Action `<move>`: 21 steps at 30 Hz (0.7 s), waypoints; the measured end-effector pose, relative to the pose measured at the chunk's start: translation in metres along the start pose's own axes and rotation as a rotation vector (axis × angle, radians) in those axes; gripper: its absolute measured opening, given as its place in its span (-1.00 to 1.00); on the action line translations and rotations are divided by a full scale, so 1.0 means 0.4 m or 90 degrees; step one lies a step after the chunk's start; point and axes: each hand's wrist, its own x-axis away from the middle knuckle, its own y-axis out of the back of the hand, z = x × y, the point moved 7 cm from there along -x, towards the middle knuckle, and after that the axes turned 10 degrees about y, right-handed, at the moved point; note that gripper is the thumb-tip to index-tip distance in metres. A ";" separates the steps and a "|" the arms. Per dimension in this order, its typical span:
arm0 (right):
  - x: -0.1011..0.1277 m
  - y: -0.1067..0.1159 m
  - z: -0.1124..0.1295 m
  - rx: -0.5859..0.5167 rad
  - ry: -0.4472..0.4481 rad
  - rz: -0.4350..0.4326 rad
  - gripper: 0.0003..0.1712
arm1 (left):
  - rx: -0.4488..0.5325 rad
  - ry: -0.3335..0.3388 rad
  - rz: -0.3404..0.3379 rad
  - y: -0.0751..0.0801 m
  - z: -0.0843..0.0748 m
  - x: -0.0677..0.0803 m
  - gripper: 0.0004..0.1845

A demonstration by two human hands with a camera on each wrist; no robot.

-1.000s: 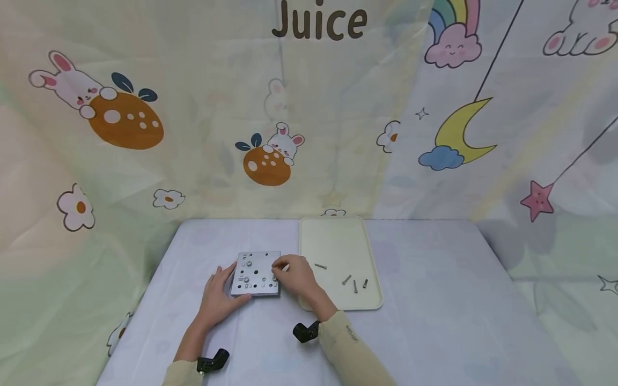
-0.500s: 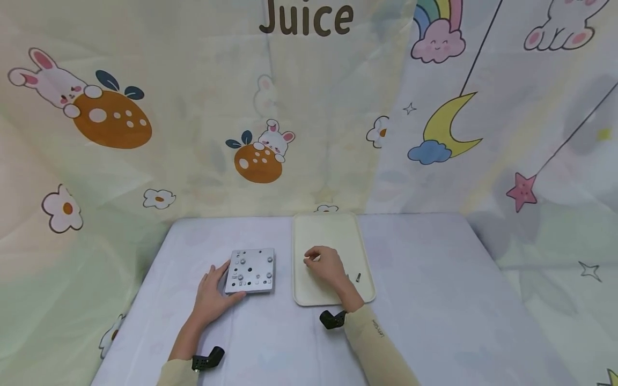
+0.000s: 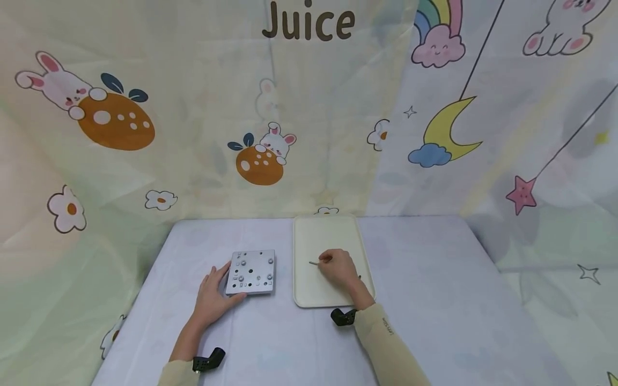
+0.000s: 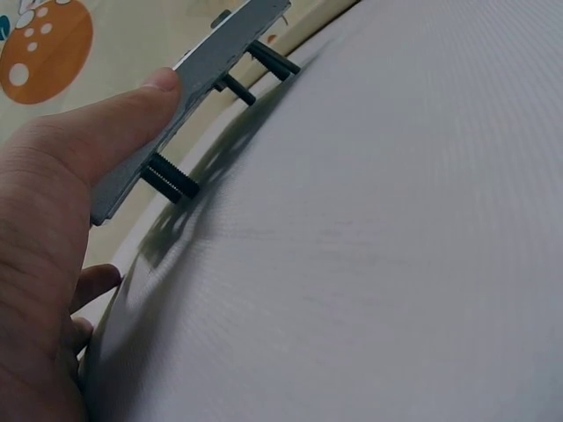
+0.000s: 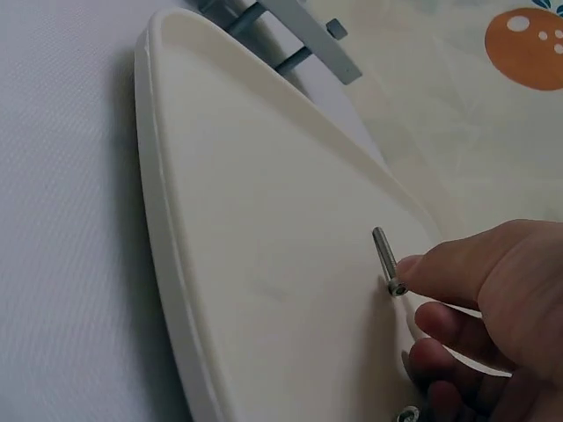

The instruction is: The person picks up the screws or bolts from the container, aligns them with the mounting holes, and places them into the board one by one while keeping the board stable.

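My right hand (image 3: 339, 268) is over the cream tray, pinching a socket-head screw (image 3: 314, 262) near its head. In the right wrist view the screw (image 5: 385, 259) slants, its shank pointing away from the thumb (image 5: 449, 264). My left hand (image 3: 211, 296) rests against a silver metal plate (image 3: 250, 272). Its thumb (image 4: 132, 123) lies straight along the front edge, and the fingers reach along the left edge. Several screw heads and holes show on the plate's top. Threaded screws (image 4: 169, 178) stick out below it, above the cloth.
The cream tray (image 3: 305, 230) with a raised rim stands right of the plate. Another screw (image 5: 406, 414) lies in it, partly cut off by the view; more may be hidden by my right hand. White cloth (image 3: 425, 300) covers the table. A printed curtain (image 3: 193, 107) hangs behind.
My right hand has left the plate's right side, moved right to the tray and taken hold of a screw there. The left hand stays at the plate. The head view has shifted slightly.
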 end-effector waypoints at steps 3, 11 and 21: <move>-0.003 -0.004 0.003 0.022 0.000 0.007 -0.85 | -0.006 0.004 -0.002 -0.001 0.004 0.003 0.12; -0.001 -0.011 0.004 0.033 -0.011 0.032 -0.87 | -0.008 0.015 0.002 0.003 -0.001 0.006 0.12; -0.011 -0.004 0.003 0.036 0.018 0.025 -0.98 | -0.010 0.018 -0.001 -0.001 0.003 0.007 0.12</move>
